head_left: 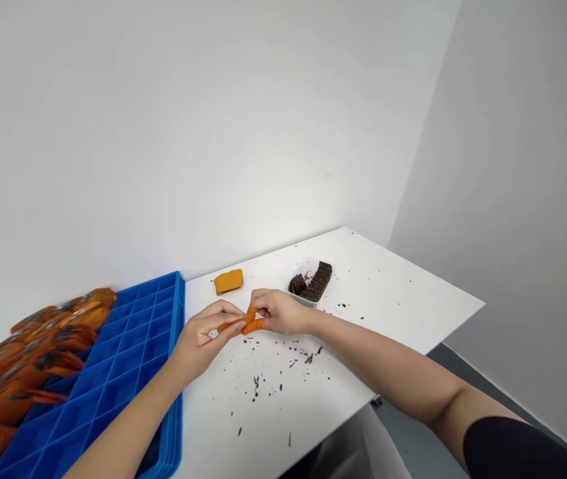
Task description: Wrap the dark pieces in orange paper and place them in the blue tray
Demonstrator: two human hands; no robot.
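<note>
Orange finger cot [250,320] pinched between both our hands, just above the white table [403,299].
Left hand [203,336] and right hand [281,311] each grip an end, probably so it stays stretched; blue tray [128,346] sits left, clear of the dark crumbs [283,366].

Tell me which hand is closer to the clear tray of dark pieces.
Right. The right hand sits just in front of the clear tray, almost touching its near edge. The left hand is farther off, toward the blue crate. Both hands pinch a small orange piece.
</note>
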